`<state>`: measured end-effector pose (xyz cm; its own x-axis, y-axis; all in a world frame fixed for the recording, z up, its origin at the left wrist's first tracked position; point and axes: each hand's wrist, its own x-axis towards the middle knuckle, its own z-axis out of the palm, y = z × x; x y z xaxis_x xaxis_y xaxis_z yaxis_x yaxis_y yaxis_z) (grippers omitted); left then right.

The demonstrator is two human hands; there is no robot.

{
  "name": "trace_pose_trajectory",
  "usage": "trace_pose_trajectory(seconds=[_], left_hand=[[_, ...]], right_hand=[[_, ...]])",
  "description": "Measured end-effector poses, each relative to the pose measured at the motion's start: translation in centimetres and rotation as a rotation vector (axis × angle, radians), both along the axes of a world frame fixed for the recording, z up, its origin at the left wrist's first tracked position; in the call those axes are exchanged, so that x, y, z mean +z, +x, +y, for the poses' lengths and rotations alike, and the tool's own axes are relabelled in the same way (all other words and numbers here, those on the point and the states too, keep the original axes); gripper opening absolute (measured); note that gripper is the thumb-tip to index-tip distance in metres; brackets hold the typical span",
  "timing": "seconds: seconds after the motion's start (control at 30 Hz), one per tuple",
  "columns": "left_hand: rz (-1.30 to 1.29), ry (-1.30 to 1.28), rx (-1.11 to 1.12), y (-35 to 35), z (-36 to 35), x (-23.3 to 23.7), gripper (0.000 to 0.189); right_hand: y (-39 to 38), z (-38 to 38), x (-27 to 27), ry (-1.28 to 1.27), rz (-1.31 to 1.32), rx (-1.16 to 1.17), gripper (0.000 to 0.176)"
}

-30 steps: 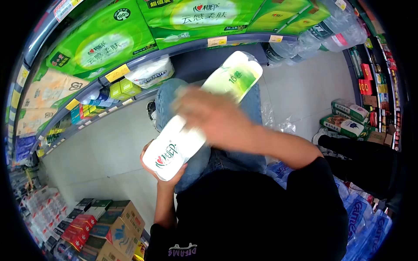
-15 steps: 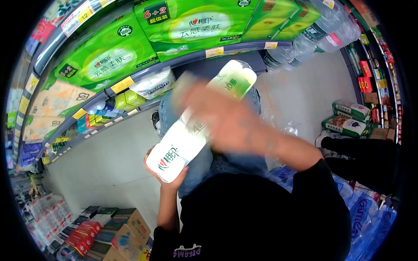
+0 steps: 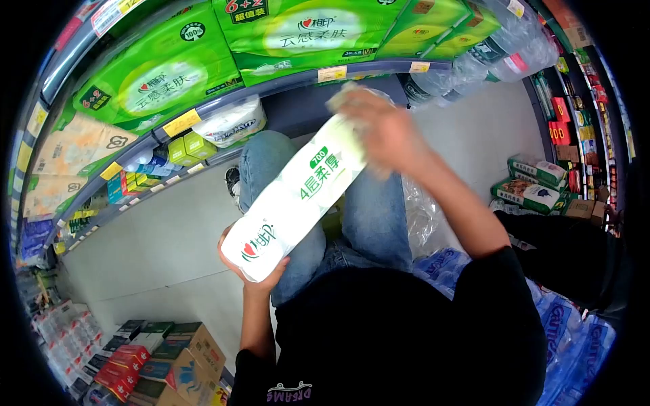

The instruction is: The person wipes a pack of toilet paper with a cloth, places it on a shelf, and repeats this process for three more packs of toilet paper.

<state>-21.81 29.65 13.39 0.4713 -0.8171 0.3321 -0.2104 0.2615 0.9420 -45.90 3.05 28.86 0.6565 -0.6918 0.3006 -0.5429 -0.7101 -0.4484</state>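
A long white and green tissue pack [image 3: 288, 196] lies slantwise above my knees, its lower end toward my body. My left hand [image 3: 254, 267] grips that lower end, fingers round one side and thumb on the other. Over the upper end is my right hand [image 3: 379, 125], blurred by motion, with a pale yellowish cloth [image 3: 347, 98] in its fingers at the pack's top edge. Part of the pack's upper end is hidden behind this hand.
Ahead, a shelf [image 3: 264, 82] holds large green tissue packs [image 3: 318, 34]. Boxes [image 3: 183, 365] are stacked at lower left, blue-wrapped packs [image 3: 569, 338] at lower right. Dark-clothed legs of another person [image 3: 562, 250] show at right, near green rice bags [image 3: 535, 193].
My right hand has moved up and right, from the pack's middle to its upper end, uncovering the green print. The view has shifted slightly, and my left hand still grips the lower end.
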Motion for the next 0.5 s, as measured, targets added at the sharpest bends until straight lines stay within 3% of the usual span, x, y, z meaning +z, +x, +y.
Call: trace_pose_trajectory(seconds=[0.07, 0.13, 0.23, 0.33, 0.4, 0.5], left_hand=[[-0.092, 0.029, 0.004, 0.2, 0.1, 0.2, 0.119], [-0.017, 0.02, 0.008, 0.2, 0.1, 0.3, 0.118], [0.105, 0.008, 0.016, 0.2, 0.0, 0.8, 0.119], [0.185, 0.035, 0.103, 1.4, 1.1, -0.3, 0.12], [0.216, 0.019, 0.121, 3.2, 1.3, -0.3, 0.12], [0.374, -0.021, 0.165, 7.1, 0.3, 1.4, 0.102]], right_hand=[[-4.0, -4.2, -1.5, -0.003, -0.097, -0.047, 0.044], [-6.9, -6.2, -1.6, 0.208, -0.047, -0.334, 0.045], [-10.8, -8.4, -3.9, 0.634, -0.216, -0.547, 0.052], [-9.7, -5.8, -2.9, 0.624, -0.202, -0.348, 0.067], [-8.0, -4.3, -2.4, 0.693, -0.256, -0.05, 0.077], [-4.8, -3.5, -0.8, 0.94, -0.276, 0.246, 0.088]])
